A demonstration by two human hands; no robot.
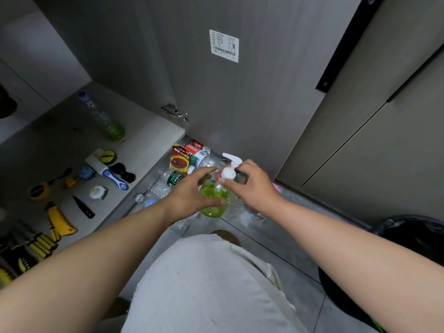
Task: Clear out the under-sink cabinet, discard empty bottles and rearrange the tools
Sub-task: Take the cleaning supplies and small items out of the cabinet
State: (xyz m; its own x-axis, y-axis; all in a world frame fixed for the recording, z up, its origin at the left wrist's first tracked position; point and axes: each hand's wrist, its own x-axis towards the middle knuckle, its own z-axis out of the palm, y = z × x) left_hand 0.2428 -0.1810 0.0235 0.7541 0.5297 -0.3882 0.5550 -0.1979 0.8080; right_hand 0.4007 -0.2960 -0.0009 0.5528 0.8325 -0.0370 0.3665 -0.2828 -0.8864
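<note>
Bottle-sorting step — the left hand (189,195) curls round the part-full green pump bottle (215,201) above the floor's bottle heap (168,181), the right hand (252,186) pinches its white pump collar (228,173); next, probably, a steady twist with the body held firm.

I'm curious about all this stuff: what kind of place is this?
Probably a kitchen, at an open cabinet: its door swung out, tools on the shelf, plastic bottles heaped below, and a green pump bottle.
</note>
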